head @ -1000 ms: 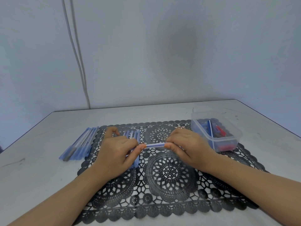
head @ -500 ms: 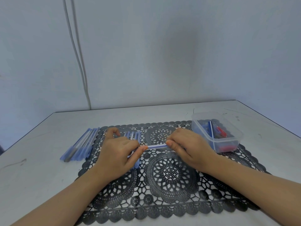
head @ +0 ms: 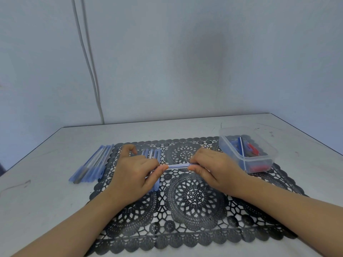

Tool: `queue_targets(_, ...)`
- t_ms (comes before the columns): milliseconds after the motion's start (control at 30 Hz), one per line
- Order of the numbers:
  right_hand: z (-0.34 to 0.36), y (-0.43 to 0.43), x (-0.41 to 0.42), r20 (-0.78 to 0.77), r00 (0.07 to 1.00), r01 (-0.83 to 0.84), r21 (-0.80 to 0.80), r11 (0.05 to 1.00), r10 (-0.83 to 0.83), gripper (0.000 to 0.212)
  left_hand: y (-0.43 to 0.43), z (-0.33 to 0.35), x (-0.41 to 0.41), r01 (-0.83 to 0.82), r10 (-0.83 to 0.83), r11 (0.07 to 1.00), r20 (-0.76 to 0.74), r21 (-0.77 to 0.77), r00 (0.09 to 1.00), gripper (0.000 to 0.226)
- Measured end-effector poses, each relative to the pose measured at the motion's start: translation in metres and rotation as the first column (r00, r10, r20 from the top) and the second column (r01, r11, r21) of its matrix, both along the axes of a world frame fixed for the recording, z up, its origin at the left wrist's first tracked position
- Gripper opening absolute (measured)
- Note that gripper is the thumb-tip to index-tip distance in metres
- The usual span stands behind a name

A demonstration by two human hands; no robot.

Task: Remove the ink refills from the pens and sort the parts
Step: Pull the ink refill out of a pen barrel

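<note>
A clear pen (head: 178, 166) is pinched at both ends. Its left end is held between the curled thumb and fingers of the left grip (head: 133, 175), and its right end between the thumb and fingertips of the right grip (head: 213, 167). The pen is held level and crosswise over the black lace mat (head: 194, 229), with only its middle stretch seen between the two grips. Whether the mat is touched cannot be told. A row of blue pens (head: 155, 153) is laid on the mat beneath the left grip and is partly hidden by it. A second bundle of pens (head: 92, 164) is set on the surface (head: 46, 201) just off the mat's left edge. A clear plastic box (head: 259, 160) is placed at the mat's far right corner, near the right grip but apart from it. Red and blue parts (head: 252, 148) are held in it.
</note>
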State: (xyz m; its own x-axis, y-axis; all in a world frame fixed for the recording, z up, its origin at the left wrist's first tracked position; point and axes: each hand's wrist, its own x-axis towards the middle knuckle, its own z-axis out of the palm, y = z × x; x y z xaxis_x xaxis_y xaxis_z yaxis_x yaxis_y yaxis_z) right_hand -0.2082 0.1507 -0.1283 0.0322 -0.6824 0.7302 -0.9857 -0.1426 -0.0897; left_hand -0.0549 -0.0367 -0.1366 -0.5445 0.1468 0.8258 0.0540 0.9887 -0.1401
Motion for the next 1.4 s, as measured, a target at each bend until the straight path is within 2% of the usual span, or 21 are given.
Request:
queue_targets(167,-0.0015,-0.0022,-0.0025,0.006,1.000,-0.025,-0.106,0.994,0.025,0.032,-0.0012,-0.0001,-0.0006,0.004,-0.004,1.000,0.019,0.015,1.000,0.052)
queue_targets(433,-0.0003,0.0023,-0.0022,-0.151,0.989,-0.031,-0.207,0.978,0.000,0.019,-0.0033,-0.0036,-0.0020,0.097,-0.113,0.989,0.149,0.112,0.982,0.055)
queue_targets(533,0.0017,0.0028,-0.0008,-0.143,0.990,-0.043,-0.178,0.983,0.018,0.022,-0.0034,-0.0028,-0.0016,0.107,-0.124,0.987,0.151,0.118,0.981,0.050)
queue_targets(667,0.0013,0.0018,0.0007,-0.090,0.995,-0.038,-0.052,0.998,0.034,0.036,-0.0022,-0.0021,-0.0019,0.131,-0.141,0.988,0.129,0.085,0.981,0.035)
queue_targets(767,0.0002,0.0018,-0.0009,-0.061,0.997,-0.044,0.032,0.999,0.045,0.039,-0.0032,-0.0026,-0.0019,0.122,-0.130,0.990,0.134,0.067,0.983,0.042)
queue_targets(967,0.0009,0.0022,0.0018,-0.011,0.999,-0.031,0.082,0.996,0.032,0.046,-0.0029,-0.0029,-0.0013,0.095,-0.093,0.995,0.139,-0.008,0.986,0.052)
queue_targets(1100,0.0050,0.0036,0.0031,0.000,1.000,0.026,0.072,0.997,-0.026,0.039,-0.0032,-0.0045,-0.0024,0.072,-0.075,0.997,0.095,0.032,0.993,0.053)
queue_targets(1267,0.0028,0.0040,0.0012,-0.034,0.999,-0.031,0.035,0.999,0.032,0.033,-0.0013,-0.0037,-0.0021,0.065,-0.065,0.998,0.056,0.005,0.996,0.053)
queue_targets(1400,0.0029,0.0027,0.0068,0.106,0.994,-0.042,0.090,0.995,0.033,0.034,-0.0003,-0.0030,-0.0013,0.081,-0.080,0.996,0.037,-0.026,0.996,0.052)
